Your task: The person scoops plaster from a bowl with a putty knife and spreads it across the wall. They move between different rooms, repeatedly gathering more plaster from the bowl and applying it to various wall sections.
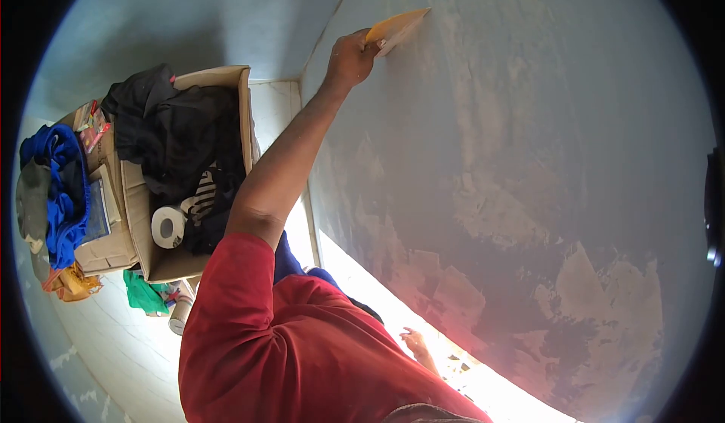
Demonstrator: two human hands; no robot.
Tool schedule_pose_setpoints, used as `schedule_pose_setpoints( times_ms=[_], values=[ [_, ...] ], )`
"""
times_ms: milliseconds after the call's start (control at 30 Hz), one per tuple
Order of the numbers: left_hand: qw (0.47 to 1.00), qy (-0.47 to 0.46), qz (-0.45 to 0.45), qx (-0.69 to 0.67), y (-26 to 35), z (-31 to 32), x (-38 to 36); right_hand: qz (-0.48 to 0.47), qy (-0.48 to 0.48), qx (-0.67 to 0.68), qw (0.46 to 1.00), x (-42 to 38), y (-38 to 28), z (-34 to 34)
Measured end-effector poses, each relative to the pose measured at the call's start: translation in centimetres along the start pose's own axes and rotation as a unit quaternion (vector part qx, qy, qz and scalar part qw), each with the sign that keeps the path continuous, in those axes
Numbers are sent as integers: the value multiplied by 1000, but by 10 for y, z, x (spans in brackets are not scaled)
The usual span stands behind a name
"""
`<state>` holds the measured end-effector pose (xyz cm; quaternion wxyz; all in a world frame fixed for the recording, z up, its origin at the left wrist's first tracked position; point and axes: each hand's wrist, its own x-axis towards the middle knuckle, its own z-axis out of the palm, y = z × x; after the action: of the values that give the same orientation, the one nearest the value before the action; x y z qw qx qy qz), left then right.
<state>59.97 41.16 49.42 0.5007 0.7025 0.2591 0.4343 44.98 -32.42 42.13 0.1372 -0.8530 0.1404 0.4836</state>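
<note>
My left hand (pixel 351 59) is raised high on the arm in the red sleeve, its fingers closed round a yellow putty spreader (pixel 396 26). The spreader's far edge lies against the grey-blue wall (pixel 423 151), and pale putty shows on its underside. Rough, whitish putty patches (pixel 502 215) cover parts of this wall. Low down, beyond my red shirt (pixel 325 347), my right hand (pixel 414 340) shows in bright glare. Its fingers look apart, and I see nothing in them.
A cardboard box (pixel 137 223) stands at the left, with dark clothes (pixel 177 132) and a white roll (pixel 168 226) inside. Beside it are blue cloth (pixel 64 196), green cloth (pixel 145 293) and a can (pixel 180 316). Another wall (pixel 264 23) meets the puttied one at a corner.
</note>
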Motion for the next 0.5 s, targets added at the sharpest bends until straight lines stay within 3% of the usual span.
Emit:
schedule_pose_setpoints(
  times_ms=[200, 300, 500],
  values=[
    [999, 17, 29, -41, 31, 1, -43, -34, 11, -20, 999, 15, -14, -11],
    [1000, 3, 3, -5, 65, -4, -67, -48, 11, -15, 999, 10, -33, -17],
    [997, 55, 37, -41, 96, 10, -111, -66, 5, -40, 997, 29, -33, -16]
  ],
)
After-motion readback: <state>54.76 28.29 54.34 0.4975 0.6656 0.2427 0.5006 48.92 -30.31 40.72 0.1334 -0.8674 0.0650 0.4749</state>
